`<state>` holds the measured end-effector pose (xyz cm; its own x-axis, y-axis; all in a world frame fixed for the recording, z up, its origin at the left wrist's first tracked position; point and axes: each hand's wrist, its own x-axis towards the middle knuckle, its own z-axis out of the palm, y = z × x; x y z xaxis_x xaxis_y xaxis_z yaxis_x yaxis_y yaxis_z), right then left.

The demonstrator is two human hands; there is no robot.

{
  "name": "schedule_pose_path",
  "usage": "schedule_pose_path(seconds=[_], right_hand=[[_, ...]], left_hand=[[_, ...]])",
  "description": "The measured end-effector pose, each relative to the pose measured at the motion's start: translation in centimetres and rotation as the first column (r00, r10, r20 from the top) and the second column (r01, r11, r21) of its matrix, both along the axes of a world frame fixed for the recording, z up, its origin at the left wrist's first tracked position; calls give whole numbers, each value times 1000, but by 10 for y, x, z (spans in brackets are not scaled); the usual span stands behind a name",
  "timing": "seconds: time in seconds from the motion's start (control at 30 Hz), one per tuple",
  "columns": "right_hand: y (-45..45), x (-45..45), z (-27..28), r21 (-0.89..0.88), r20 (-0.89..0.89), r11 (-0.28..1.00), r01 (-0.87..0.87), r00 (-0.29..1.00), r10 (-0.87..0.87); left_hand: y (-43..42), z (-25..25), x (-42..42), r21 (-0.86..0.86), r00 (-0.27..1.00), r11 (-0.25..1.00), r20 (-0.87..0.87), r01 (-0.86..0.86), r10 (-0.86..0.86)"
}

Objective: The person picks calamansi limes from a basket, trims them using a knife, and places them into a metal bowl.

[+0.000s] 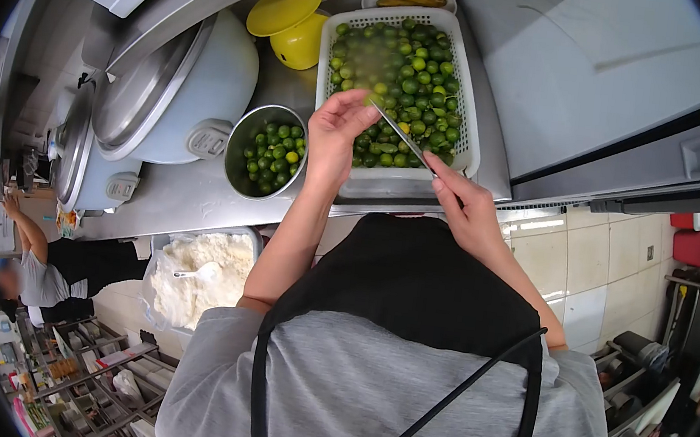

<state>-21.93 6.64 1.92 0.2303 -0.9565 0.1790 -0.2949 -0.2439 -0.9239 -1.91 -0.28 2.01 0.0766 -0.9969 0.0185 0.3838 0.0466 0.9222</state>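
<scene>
My left hand (338, 132) is closed with its fingertips pinched on a small green lime (372, 100), partly hidden by the fingers. In my right hand (464, 201) is a knife (401, 135), its blade slanting up and left so the tip meets the lime. Both hands are over the near part of a white perforated basket (324, 62), which holds many small green limes (420, 77), a few of them yellowish. Just left of my left forearm stands a round steel pot (240, 140) with more limes (275, 158) inside.
Two large rice cookers (211, 76) stand left on the steel counter (184, 214). Behind are a yellow container (299, 41) and a plate (373, 1) of brown sticks. Below left sits a tub of white grains (188, 300) with a scoop. Another person (49, 276) is far left.
</scene>
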Motion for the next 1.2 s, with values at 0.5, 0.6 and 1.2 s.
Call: schedule_pose_path(seconds=[0.5, 0.6, 1.2], right_hand=[[-13, 2, -1, 10, -74, 1000, -16, 997, 17], [-9, -5, -8, 40, -85, 999, -24, 996, 27], [-13, -9, 8, 8, -50, 998, 58, 997, -57]], left_hand=[[2, -6, 25, 87, 959, 990, -273, 108, -81], [1, 5, 75, 67, 989, 995, 132, -73, 63], [-29, -55, 30, 177, 163, 976, 967, 130, -197]])
